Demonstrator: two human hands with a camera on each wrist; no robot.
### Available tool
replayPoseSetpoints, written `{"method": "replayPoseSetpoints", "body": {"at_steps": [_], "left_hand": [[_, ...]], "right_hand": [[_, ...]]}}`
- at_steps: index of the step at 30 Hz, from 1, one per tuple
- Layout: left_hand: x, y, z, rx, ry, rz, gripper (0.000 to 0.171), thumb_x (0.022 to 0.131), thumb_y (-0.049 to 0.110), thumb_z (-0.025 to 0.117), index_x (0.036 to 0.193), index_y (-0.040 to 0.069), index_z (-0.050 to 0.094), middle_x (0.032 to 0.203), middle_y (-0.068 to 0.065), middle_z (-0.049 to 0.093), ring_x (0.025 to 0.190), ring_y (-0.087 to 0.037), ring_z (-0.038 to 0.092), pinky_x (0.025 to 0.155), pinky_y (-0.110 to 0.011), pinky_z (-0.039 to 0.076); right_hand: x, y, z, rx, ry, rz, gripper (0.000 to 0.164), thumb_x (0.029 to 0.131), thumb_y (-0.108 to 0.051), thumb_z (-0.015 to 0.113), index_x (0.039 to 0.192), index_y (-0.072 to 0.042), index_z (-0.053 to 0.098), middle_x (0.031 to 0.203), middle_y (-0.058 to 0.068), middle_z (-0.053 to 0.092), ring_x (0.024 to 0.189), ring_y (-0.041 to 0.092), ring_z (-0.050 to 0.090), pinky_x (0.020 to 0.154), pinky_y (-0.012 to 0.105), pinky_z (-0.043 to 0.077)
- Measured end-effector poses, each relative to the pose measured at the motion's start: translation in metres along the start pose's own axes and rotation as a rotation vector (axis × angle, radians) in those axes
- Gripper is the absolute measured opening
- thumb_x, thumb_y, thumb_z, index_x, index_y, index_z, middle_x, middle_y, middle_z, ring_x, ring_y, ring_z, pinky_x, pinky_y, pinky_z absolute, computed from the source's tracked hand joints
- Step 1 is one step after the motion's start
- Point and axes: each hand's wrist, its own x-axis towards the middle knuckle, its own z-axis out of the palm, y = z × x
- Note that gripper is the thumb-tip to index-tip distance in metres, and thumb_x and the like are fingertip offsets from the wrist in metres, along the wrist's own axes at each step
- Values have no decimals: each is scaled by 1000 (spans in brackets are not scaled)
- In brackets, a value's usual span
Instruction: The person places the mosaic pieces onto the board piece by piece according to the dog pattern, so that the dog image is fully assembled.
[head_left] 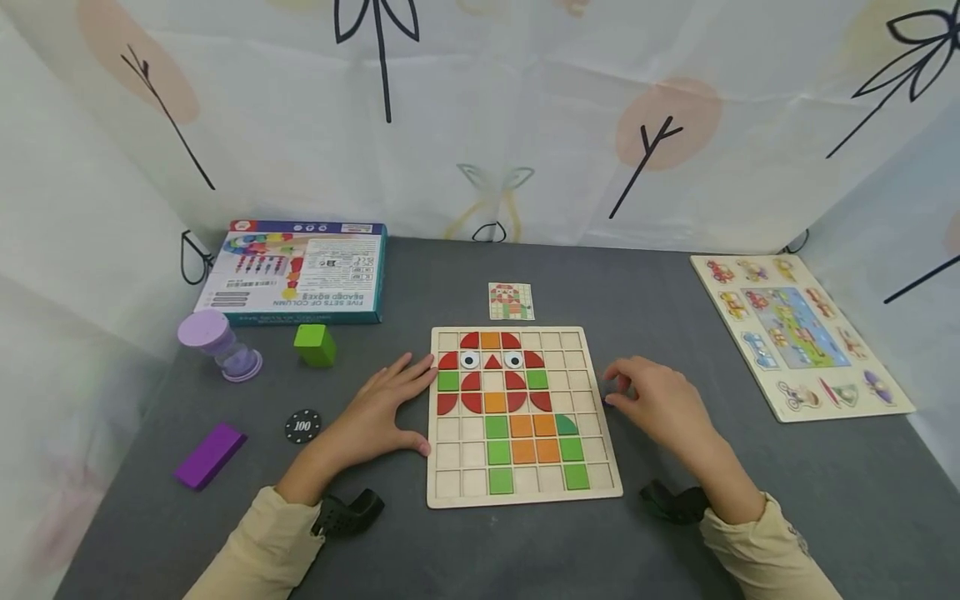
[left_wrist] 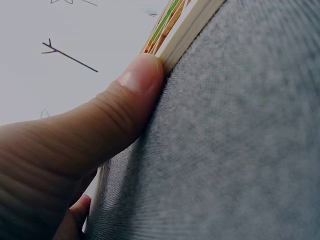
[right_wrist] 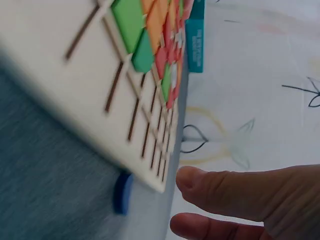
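Note:
A wooden grid board [head_left: 448, 458] lies flat on the grey table, with red, orange and green tiles and two eye tiles forming a figure in its cells. My left hand [head_left: 378, 408] spreads along its left side, fingertips at the upper edge and thumb at the lower. In the left wrist view the thumb [left_wrist: 117, 107] presses against the board's pale edge [left_wrist: 187, 32]. Just off the right edge hovers my right hand [head_left: 663, 404], fingers loosely bent, nothing held; its thumb [right_wrist: 225, 190] and a finger stand apart in the right wrist view. Behind the board lies a small pattern card [head_left: 512, 302].
Left of the board are a boxed bead set [head_left: 307, 275], a purple sand timer [head_left: 221, 346], a green block [head_left: 315, 346], a purple block [head_left: 211, 456] and a black "100" chip [head_left: 303, 426]. A picture puzzle board [head_left: 795, 408] lies at right. Printed cloth encloses the table.

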Motion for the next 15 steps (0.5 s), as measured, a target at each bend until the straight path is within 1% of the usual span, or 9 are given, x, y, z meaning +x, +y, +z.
{"method": "replayPoseSetpoints", "body": {"at_steps": [4,6,8,12,15], "left_hand": [[-1,-1,0,-4,2,-5,101,56,48,76,140,15,30,147,2,19,136,-26,6,105,-53,9],[-1,-2,0,-1,2,-4,101,56,49,76,140,15,30,147,2,19,136,-26,6,105,-54,9],[-1,-2,0,3,1,-3,101,56,50,76,140,15,30,147,2,19,136,-26,6,105,-54,9],[-1,-2,0,4,1,4,101,56,50,75,140,16,30,148,2,19,136,-26,6,105,-54,10],[0,-2,0,4,4,10,101,57,50,75,140,16,29,148,2,19,136,-26,6,105,-53,9]], "right_hand": [[-2,10,4,-34,-52,18,23,73,-17,73,94,-13,66,77,-1,54,60,11,46,48,27,36],[-1,14,7,-51,-72,11,23,72,-17,73,94,-14,66,76,-1,53,62,12,47,49,27,37],[-1,17,11,-64,-81,-14,22,72,-17,73,93,-15,67,77,-1,54,64,12,49,50,28,39],[0,21,18,-81,-74,-68,18,73,-16,73,90,-17,67,83,-2,56,68,14,54,53,32,44],[0,23,19,-95,-55,-100,16,73,-16,73,87,-18,66,84,-2,57,68,15,55,54,33,45]]}}
